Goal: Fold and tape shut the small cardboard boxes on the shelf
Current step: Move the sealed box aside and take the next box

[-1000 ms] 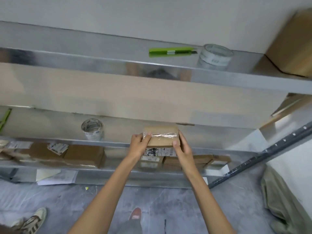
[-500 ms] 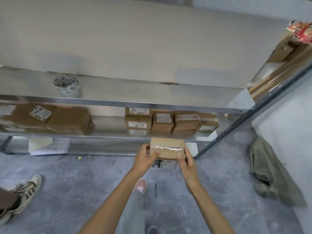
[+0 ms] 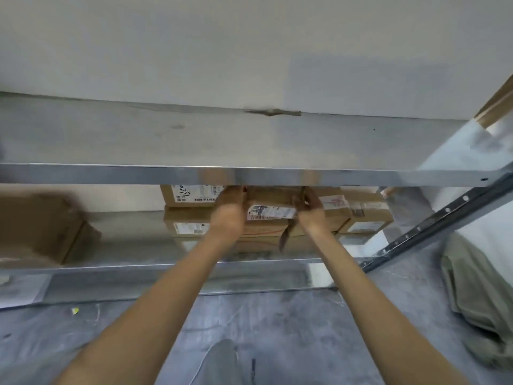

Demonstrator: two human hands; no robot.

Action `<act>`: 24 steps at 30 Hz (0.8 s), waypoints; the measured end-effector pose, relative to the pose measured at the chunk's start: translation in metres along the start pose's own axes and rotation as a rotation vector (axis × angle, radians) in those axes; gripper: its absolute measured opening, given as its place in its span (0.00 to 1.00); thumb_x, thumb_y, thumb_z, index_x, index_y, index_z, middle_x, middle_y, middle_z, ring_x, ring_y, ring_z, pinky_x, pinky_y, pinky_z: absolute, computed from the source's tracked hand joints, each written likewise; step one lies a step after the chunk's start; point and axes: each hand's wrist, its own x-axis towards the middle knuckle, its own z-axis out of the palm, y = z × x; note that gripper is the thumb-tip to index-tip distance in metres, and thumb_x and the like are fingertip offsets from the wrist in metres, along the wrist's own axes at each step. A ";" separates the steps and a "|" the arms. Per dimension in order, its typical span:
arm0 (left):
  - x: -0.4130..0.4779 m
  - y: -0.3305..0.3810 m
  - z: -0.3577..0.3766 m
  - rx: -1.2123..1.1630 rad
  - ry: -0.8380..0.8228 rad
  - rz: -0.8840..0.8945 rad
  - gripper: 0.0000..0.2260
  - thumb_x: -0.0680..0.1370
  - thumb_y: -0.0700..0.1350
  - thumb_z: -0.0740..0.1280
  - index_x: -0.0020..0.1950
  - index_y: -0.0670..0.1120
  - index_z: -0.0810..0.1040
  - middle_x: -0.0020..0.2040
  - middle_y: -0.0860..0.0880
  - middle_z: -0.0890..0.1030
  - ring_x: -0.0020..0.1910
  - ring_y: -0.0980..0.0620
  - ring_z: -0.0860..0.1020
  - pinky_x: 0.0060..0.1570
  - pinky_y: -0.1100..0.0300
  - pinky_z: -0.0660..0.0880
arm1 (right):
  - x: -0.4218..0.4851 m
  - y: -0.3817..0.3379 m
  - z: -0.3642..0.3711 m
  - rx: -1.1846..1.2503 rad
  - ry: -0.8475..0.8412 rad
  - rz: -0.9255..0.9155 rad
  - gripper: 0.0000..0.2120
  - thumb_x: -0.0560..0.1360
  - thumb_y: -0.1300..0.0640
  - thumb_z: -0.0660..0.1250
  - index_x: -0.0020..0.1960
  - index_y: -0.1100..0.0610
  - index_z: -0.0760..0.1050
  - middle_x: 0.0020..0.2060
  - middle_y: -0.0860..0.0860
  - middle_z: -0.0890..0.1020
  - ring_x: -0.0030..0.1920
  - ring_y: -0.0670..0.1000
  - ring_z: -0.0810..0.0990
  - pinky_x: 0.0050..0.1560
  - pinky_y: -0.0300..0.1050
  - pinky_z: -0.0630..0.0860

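Small box [image 3: 270,202]: held just under the front edge of the upper shelf [image 3: 111,175], at the top of a stack on the lower shelf [image 3: 111,266]. A printed label faces the camera. Its top is hidden by the shelf edge, so no tape can be seen on it.
Left hand [image 3: 229,207]: grips the left end of the small box, thumb on the front corner. The fingers go behind the box and out of sight.
Right hand [image 3: 309,208]: grips the right end, fingers curled at the corner. A dark strip hangs below it, too blurred to name.
Stack [image 3: 188,223]: labelled boxes, flaps down, touching one another, under and on both sides of the held one.
Big box [image 3: 39,229]: on the same lower shelf, well apart to the left, blurred.
Further out: a metal post [image 3: 433,220] slants down on the right, and a heap of cloth [image 3: 477,301] lies on the floor beyond it.
Done, as it looks: this box is folded shut and has reached the pile of finished ones.
Left: set it down and let go. Whether any unfolded boxes wait elsewhere cannot be told from here.
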 end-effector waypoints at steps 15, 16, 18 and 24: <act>0.044 -0.021 0.028 0.156 0.094 0.249 0.11 0.73 0.35 0.68 0.35 0.45 0.68 0.31 0.45 0.72 0.32 0.46 0.73 0.32 0.59 0.67 | 0.069 0.033 0.038 -0.174 -0.016 -0.121 0.13 0.80 0.54 0.60 0.57 0.63 0.75 0.49 0.54 0.81 0.49 0.52 0.79 0.40 0.34 0.70; 0.047 -0.024 0.028 0.137 0.110 0.280 0.13 0.77 0.37 0.64 0.36 0.47 0.65 0.32 0.48 0.69 0.34 0.49 0.71 0.35 0.62 0.66 | 0.069 0.032 0.039 -0.173 -0.014 -0.112 0.12 0.80 0.54 0.60 0.55 0.62 0.76 0.45 0.53 0.80 0.44 0.50 0.78 0.35 0.30 0.67; 0.047 -0.027 0.027 0.161 0.019 0.244 0.17 0.80 0.42 0.60 0.33 0.52 0.60 0.31 0.54 0.65 0.38 0.51 0.68 0.39 0.63 0.64 | 0.070 0.030 0.040 -0.168 -0.028 -0.078 0.11 0.80 0.54 0.60 0.47 0.61 0.76 0.38 0.54 0.78 0.36 0.48 0.74 0.31 0.32 0.66; 0.042 -0.020 0.023 0.354 -0.017 0.204 0.12 0.82 0.48 0.56 0.43 0.46 0.75 0.36 0.46 0.74 0.49 0.40 0.77 0.49 0.53 0.69 | 0.058 0.019 0.036 -0.181 0.008 -0.085 0.13 0.80 0.55 0.59 0.43 0.62 0.73 0.35 0.60 0.77 0.35 0.54 0.73 0.33 0.43 0.67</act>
